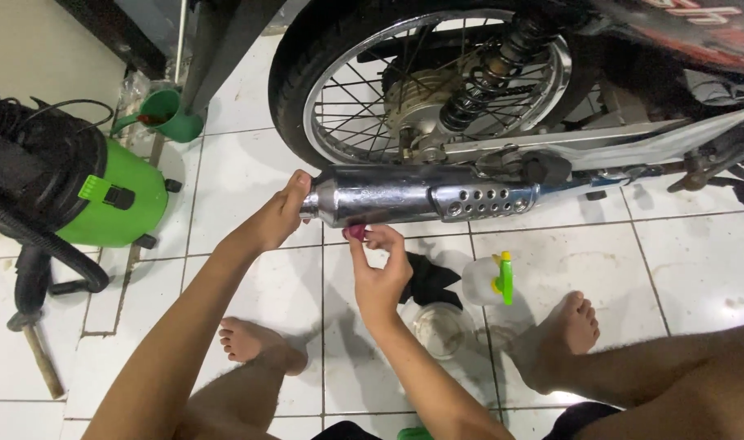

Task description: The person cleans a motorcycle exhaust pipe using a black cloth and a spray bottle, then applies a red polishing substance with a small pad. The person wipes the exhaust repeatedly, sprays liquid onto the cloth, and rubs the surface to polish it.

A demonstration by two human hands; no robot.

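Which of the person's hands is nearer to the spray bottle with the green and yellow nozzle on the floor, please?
The right hand, under the chrome exhaust pipe, is nearer the spray bottle, just left of it. The left hand is farther, at the pipe's end.

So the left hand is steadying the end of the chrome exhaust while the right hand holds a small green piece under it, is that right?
Not quite: in the head view the small piece in the right hand is pinkish red, not green. The left hand does rest on the end of the chrome exhaust.

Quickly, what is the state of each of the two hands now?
Left hand: open, resting on the rear end of the shiny chrome exhaust muffler.
Right hand: closed, pinching a small pink pad against the muffler's underside.
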